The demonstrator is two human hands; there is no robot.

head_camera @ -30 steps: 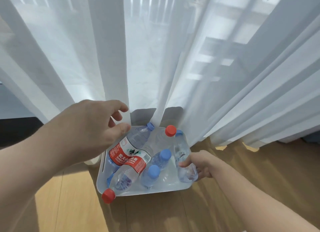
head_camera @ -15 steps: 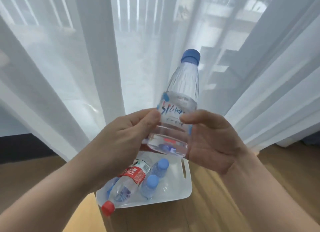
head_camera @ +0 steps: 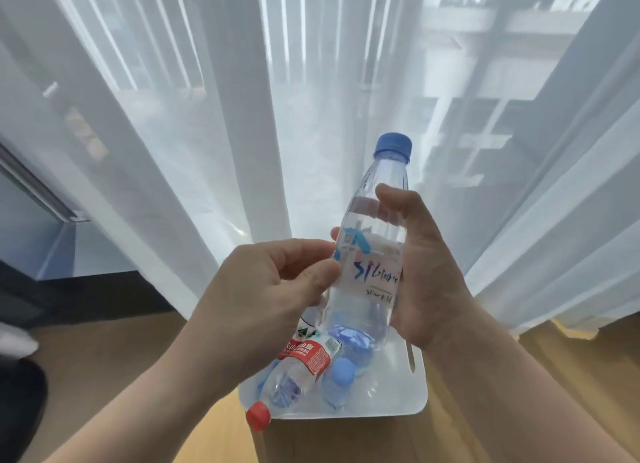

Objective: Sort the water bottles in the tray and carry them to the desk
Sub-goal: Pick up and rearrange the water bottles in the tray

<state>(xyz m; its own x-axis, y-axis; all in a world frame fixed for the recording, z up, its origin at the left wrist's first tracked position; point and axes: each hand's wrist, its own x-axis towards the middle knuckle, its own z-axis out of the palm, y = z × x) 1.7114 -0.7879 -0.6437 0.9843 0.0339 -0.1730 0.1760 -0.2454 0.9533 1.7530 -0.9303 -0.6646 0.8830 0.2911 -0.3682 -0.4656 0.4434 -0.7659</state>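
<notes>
Both hands on blue-cap bottle (head_camera: 367,261) above tray (head_camera: 398,393): right hand (head_camera: 426,282) wrapped round it, left hand (head_camera: 277,289) pinching label; red-cap bottle (head_camera: 294,376) lying in tray.

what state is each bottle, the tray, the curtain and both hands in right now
blue-capped bottle: capped, upright, held above the tray
red-capped bottle: capped, lying in tray, cap past the rim
small blue-capped bottle: capped, in tray
tray: on floor
curtain: drawn
right hand: gripping blue-capped bottle
left hand: fingertips on its label
</notes>
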